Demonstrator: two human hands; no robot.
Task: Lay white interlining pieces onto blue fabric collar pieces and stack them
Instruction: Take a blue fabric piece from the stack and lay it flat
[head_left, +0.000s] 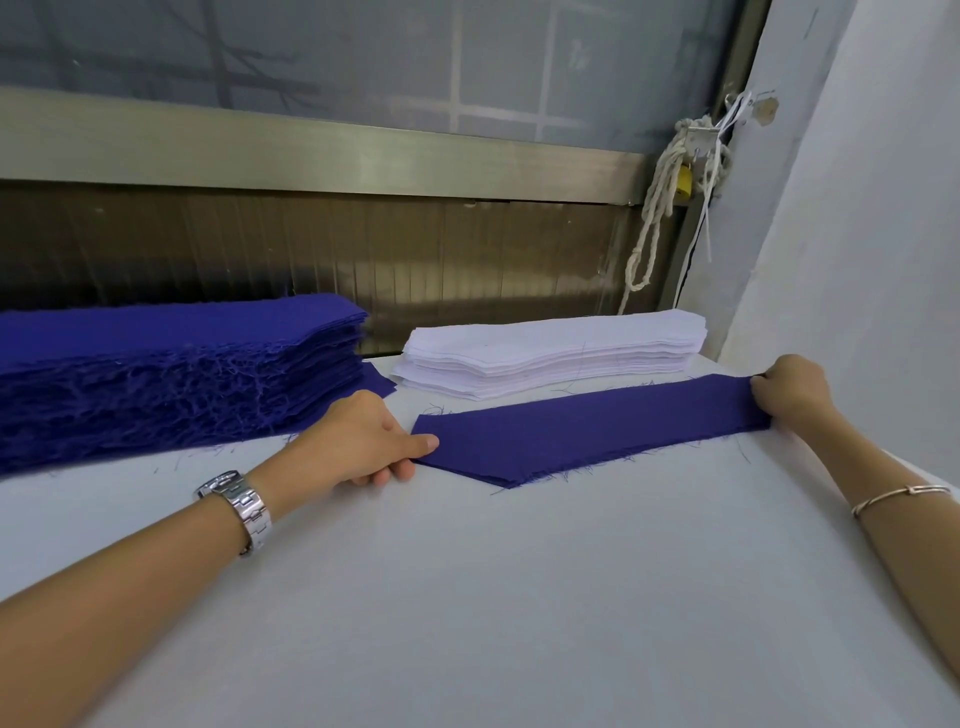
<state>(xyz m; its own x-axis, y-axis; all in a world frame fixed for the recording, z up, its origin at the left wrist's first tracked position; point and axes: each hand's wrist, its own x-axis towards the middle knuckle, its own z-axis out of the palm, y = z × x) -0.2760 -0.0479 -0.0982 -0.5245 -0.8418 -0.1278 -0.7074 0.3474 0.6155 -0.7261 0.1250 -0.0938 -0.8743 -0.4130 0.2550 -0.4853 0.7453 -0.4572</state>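
Observation:
A single blue collar piece (587, 431) lies flat on the white table (467, 597), stretched between both hands. My left hand (358, 441) pinches its left tip between thumb and curled fingers. My right hand (792, 387) grips its right end with curled fingers. Behind the piece sits a stack of white interlining pieces (550, 356). A tall pile of blue collar pieces (176, 369) with frayed edges stands at the left.
A window with a metal frame (311, 150) runs along the back of the table. A knotted white rope (660, 208) hangs at the back right beside a grey wall (857, 234) that bounds the table's right side.

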